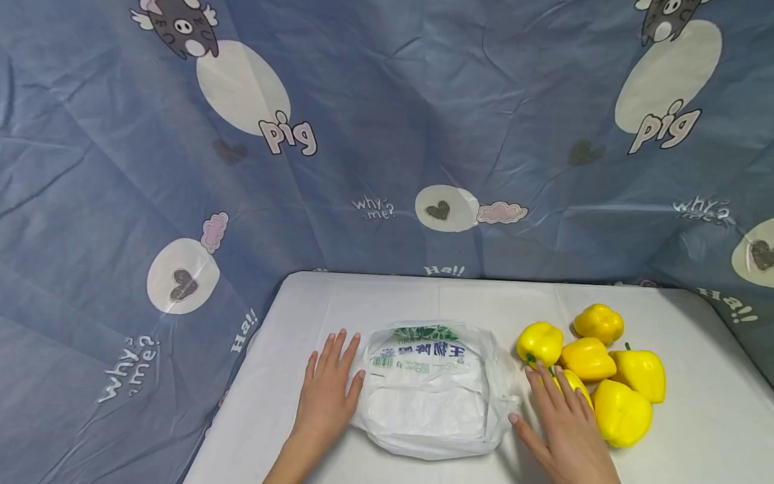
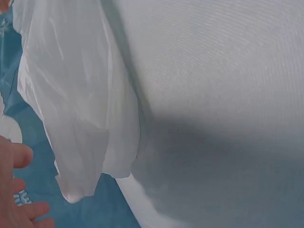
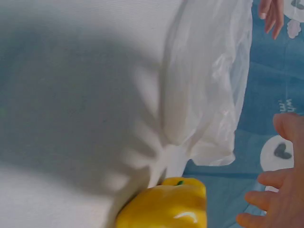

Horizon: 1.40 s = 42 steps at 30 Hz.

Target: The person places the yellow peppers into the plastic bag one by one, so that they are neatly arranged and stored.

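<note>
A white plastic bag (image 1: pixel 426 410) with green and blue print lies on the table between my hands, its mouth spread wide. Just off its left side is my left hand (image 1: pixel 326 390), fingers extended and holding nothing. My right hand (image 1: pixel 565 423) hovers to the right of the bag with spread fingers, partly covering one yellow bell pepper (image 1: pixel 577 385) in the head view. Several more yellow bell peppers (image 1: pixel 623 413) sit grouped beyond and to the right of that hand. In the right wrist view a yellow bell pepper (image 3: pixel 164 206) stands near the bag (image 3: pixel 204 90).
The table (image 1: pixel 284 336) has a white cover. Behind it and on the left hangs a blue cloth (image 1: pixel 375 134) printed with pigs, hearts and words.
</note>
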Motion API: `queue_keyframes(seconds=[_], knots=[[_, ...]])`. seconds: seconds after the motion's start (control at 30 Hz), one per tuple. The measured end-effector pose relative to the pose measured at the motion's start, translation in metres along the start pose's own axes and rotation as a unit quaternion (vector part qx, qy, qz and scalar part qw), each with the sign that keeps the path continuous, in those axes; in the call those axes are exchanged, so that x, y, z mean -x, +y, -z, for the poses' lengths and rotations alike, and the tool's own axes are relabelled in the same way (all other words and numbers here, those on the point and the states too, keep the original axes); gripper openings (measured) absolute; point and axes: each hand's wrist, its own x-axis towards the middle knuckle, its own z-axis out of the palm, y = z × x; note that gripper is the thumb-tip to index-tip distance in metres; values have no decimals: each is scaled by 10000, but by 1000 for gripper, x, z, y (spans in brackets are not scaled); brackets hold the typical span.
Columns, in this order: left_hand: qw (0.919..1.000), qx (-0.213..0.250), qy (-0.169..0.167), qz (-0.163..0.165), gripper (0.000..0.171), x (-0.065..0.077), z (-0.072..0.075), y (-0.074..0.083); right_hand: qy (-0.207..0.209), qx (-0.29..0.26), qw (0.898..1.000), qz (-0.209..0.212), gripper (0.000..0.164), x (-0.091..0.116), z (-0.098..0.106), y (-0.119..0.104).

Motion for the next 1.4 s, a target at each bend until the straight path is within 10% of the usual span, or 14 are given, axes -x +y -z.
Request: queue_keyframes(seconds=[0.27, 0.8, 1.4], knots=[[9899, 1355, 222, 364, 64, 2, -5, -9, 307, -167, 9994, -55, 72, 5, -2, 11], [9431, 3102, 168, 1184, 46, 7, -15, -20, 821, -396, 9951, -376, 67, 9, -7, 20], [9058, 3782, -5, 1910, 37, 10, -18, -25, 606, -1155, 9838, -1226, 60, 5, -6, 34]])
